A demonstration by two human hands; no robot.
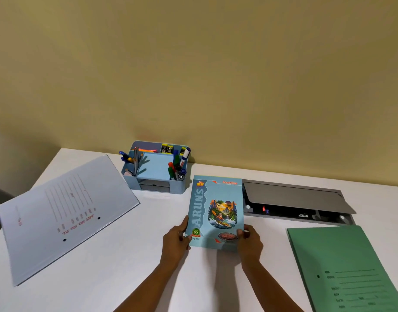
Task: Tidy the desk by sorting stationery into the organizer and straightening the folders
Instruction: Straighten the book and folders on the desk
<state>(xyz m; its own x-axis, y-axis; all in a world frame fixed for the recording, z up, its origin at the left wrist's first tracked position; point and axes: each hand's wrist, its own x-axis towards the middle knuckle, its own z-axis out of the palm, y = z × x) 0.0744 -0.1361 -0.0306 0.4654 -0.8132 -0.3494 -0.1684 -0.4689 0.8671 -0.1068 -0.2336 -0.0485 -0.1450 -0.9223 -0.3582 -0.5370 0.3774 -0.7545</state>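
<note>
A light-blue notebook (216,210) with "ARUN'S" on its cover is held upright-tilted above the white desk (117,266). My left hand (176,238) grips its lower left edge and my right hand (250,240) grips its lower right corner. Behind it, against the wall, stands the blue desk organizer (157,185) with pens, markers and sticky notes in its compartments. A pale grey-blue folder (65,212) lies askew at the left. A green folder (349,266) lies tilted at the right front.
A grey cable box (295,199) with its lid raised is set into the desk right of the notebook, showing sockets and a red light. A yellow wall runs along the desk's back edge.
</note>
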